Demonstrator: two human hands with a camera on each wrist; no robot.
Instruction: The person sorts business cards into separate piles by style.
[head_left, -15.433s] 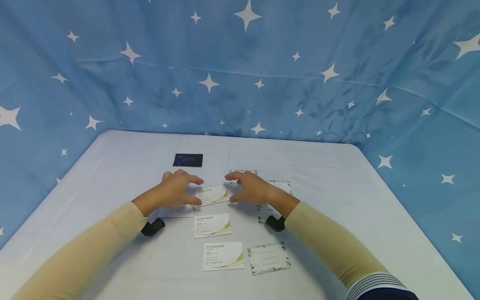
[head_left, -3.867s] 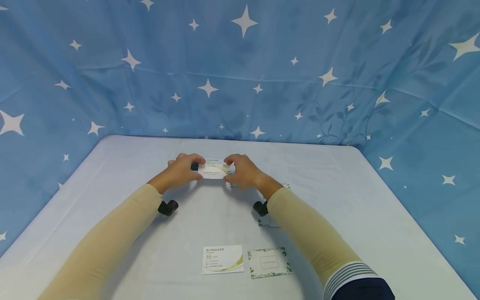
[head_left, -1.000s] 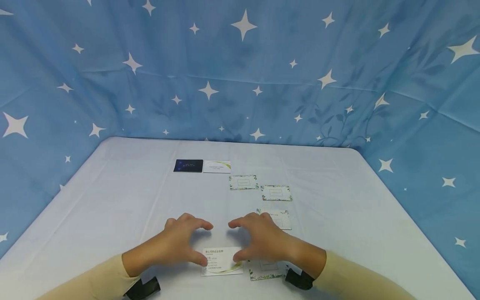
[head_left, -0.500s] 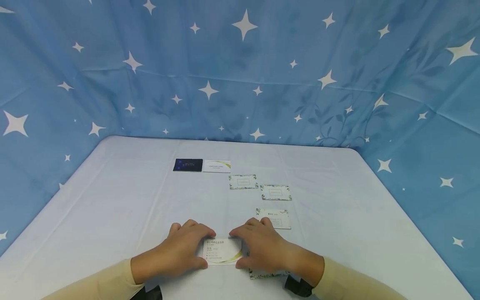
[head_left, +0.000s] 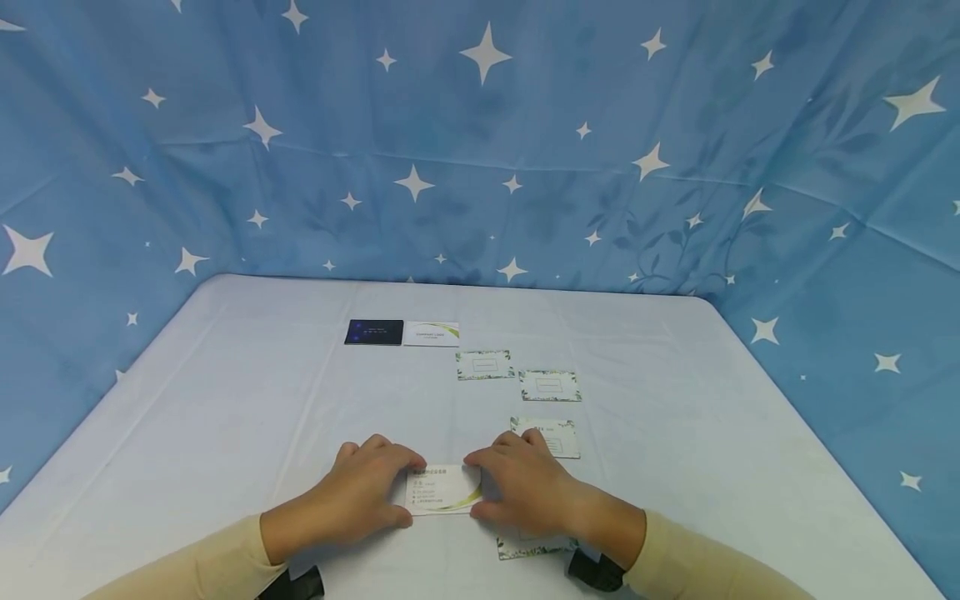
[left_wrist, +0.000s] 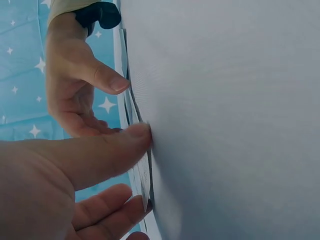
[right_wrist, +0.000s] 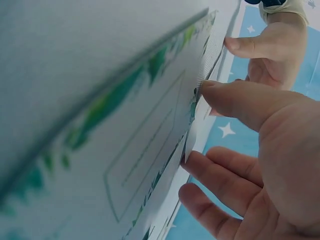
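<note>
A white business card [head_left: 442,490] with a gold-green curved stripe lies between my two hands near the front of the table. My left hand [head_left: 365,492] holds its left end between thumb and fingers. At the right end, my right hand [head_left: 528,487] pinches it in the same way. In the left wrist view the card is seen edge-on, close to the tabletop; whether it is off the cloth I cannot tell. Under my right hand lies a leaf-bordered card [right_wrist: 145,135], partly hidden in the head view.
At the back lie a dark blue card [head_left: 374,332] and, beside it, a white striped card [head_left: 432,334]. More leaf-bordered cards [head_left: 484,365] lie spread on the right of the white table [head_left: 225,400]. A blue star-patterned curtain [head_left: 480,150] stands behind.
The white striped cards once in mid-table now lie beside the dark card. My hands have come back to the front, closed on the front striped card and shifted it slightly away from me.
</note>
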